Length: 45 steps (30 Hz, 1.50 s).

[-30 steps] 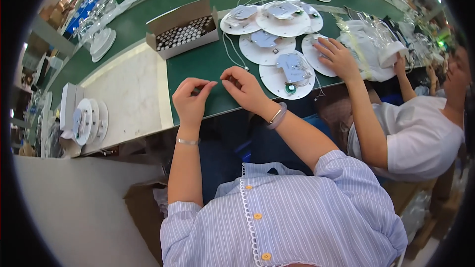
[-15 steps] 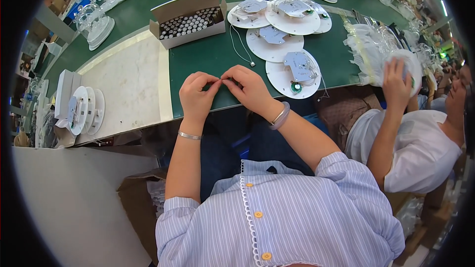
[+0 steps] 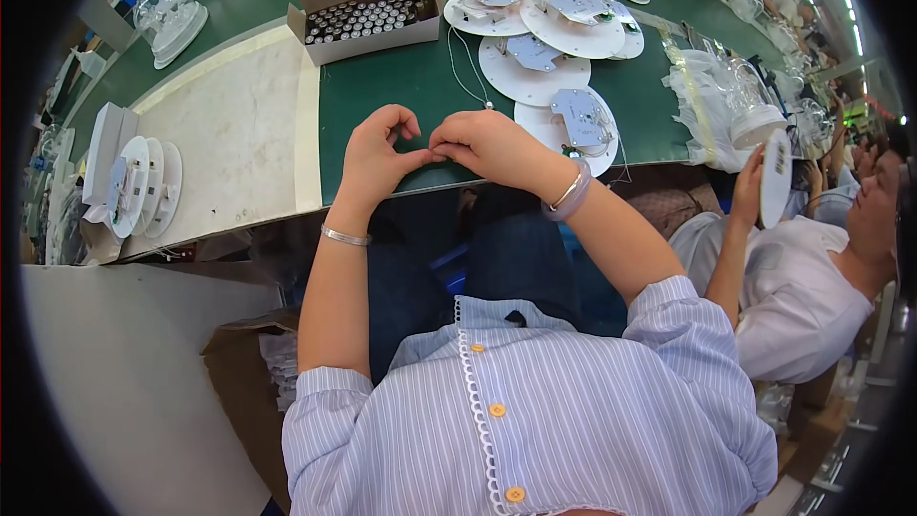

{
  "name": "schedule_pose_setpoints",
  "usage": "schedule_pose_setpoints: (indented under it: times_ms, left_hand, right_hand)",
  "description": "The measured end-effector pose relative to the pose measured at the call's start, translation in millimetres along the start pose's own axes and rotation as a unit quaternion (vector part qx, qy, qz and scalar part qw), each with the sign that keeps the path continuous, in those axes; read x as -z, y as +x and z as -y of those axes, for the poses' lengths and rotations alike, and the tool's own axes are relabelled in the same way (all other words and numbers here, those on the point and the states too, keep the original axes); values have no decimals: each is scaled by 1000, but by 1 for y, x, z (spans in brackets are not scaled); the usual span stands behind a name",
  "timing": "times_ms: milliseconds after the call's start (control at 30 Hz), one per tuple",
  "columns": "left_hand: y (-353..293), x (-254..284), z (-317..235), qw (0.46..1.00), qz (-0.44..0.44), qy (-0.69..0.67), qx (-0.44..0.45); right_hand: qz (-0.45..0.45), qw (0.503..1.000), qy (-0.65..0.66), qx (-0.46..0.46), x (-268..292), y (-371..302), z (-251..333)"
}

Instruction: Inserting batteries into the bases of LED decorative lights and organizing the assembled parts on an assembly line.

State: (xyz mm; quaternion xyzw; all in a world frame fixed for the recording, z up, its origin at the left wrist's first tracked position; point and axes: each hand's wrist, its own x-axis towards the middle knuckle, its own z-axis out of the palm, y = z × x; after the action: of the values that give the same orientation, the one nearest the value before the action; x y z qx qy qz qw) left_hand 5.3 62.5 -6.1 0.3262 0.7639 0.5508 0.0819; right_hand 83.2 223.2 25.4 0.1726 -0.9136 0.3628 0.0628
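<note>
My left hand [image 3: 382, 155] and my right hand [image 3: 492, 146] meet over the near edge of the green table [image 3: 382, 86]. My right thumb and fingers pinch at the tip of my left thumb, and whatever lies between them is too small to make out. The left index finger curls above its thumb with a gap between. Just beyond my right hand lies a round white disc [image 3: 600, 161] with a grey plate and thin wires on it. More white discs [image 3: 521, 83] overlap behind it. An open carton of batteries [image 3: 382, 36] stands beyond my hands.
At the left, several white discs [image 3: 153, 186] stand on edge beside a white box [image 3: 107, 158]. A pale sheet [image 3: 239, 124] covers the left tabletop. To the right, a co-worker [image 3: 793, 296] holds up a white disc [image 3: 775, 179] near plastic-wrapped parts [image 3: 702, 100].
My left index finger has lifted away from its thumb. My right hand has turned flatter, its fingers now against the left thumb tip. The co-worker's disc has been lowered and turned edge-on.
</note>
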Motion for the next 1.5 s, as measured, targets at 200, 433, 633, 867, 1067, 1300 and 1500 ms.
schedule_pose_setpoints:
  times_ms: [200,433,633,867,1067,1300,1500]
  left_hand:
    - [-2,4,-1,999,22,-18,17]
    - [-2,6,-2,998,33,-52,25]
    - [-2,7,0,997,32,-72,24]
    - [-1,4,4,998,25,-49,13]
    - [-2,4,6,998,16,-58,0]
    - [-3,2,6,998,10,-61,-2]
    - [-2,2,4,998,4,-56,-12]
  right_hand:
    - [43,996,-70,48,5,5,7]
    - [62,955,-260,130,7,8,11]
    - [51,951,-275,133,2,9,10]
    - [28,961,-246,124,1,8,10]
    - [18,960,-252,117,-1,8,10]
    - [16,972,-221,77,-2,7,11]
    - [12,983,-177,46,-1,7,12]
